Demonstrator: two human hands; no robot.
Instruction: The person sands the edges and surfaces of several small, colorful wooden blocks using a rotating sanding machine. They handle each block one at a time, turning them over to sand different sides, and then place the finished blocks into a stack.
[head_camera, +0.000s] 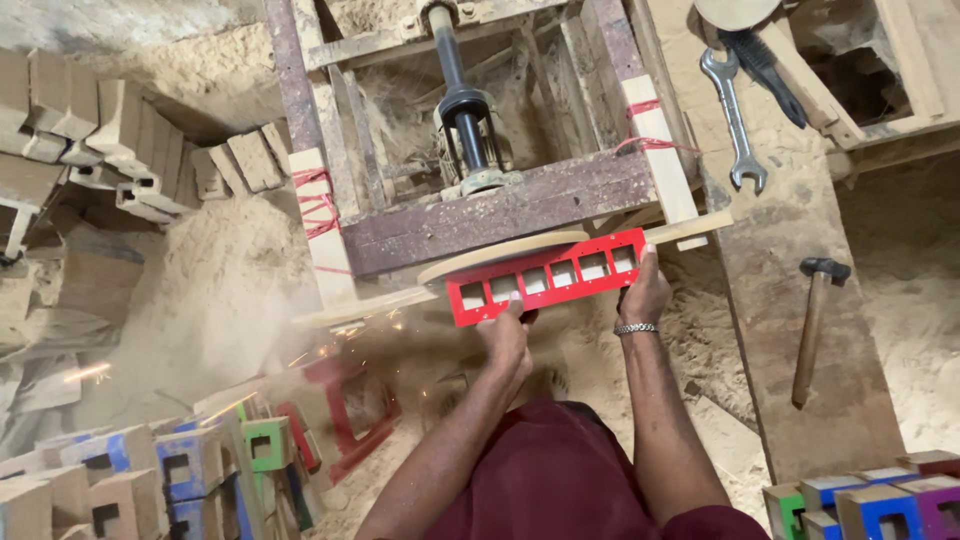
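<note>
Head view. Both hands held a red wooden strip (548, 278) with a row of square windows against the edge of a spinning disc (500, 252) at the front of the wooden machine frame (500, 215). Its long axis ran left to right, rising slightly toward the right end. The left hand (506, 338) pinched the lower edge near the middle; the right hand (646, 292) gripped the right end, fingers curled. Sparks flew lower left. A hammer (815, 325) and a spanner (735, 120) lay on the plank at right.
</note>
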